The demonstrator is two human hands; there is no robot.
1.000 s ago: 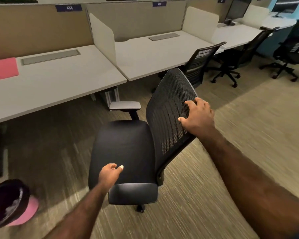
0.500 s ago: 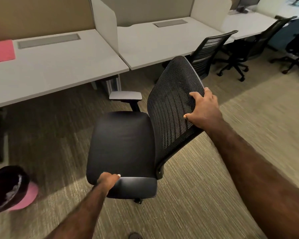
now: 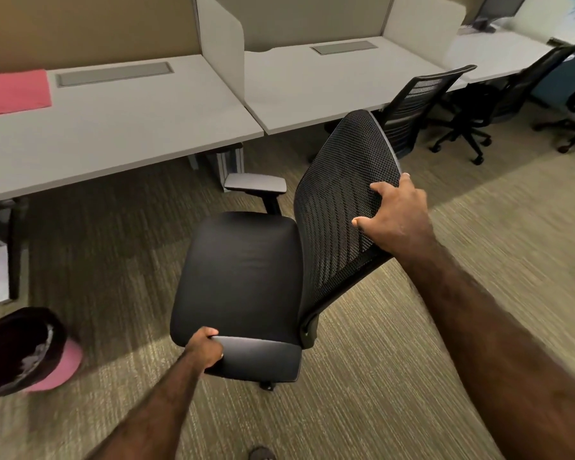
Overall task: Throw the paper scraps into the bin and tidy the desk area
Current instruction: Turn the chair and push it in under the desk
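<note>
Both hands now grip the black mesh-backed office chair [image 3: 246, 277]: the left hand [image 3: 205, 351] has closed its fingers on the near armrest, the right hand [image 3: 395, 215] clasps the backrest. With the pink bin [image 3: 30, 353] on the carpet beside the white tabletop [image 3: 113, 127], tucking the chair in seems next.

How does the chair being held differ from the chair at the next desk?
The held chair stands out on the carpet, clear of the desk; the other chair is pushed in at its desk. The held chair faces left, side-on to the desks, gripped by the left hand and right hand; the other is untouched. Both are black with mesh backs.
</note>
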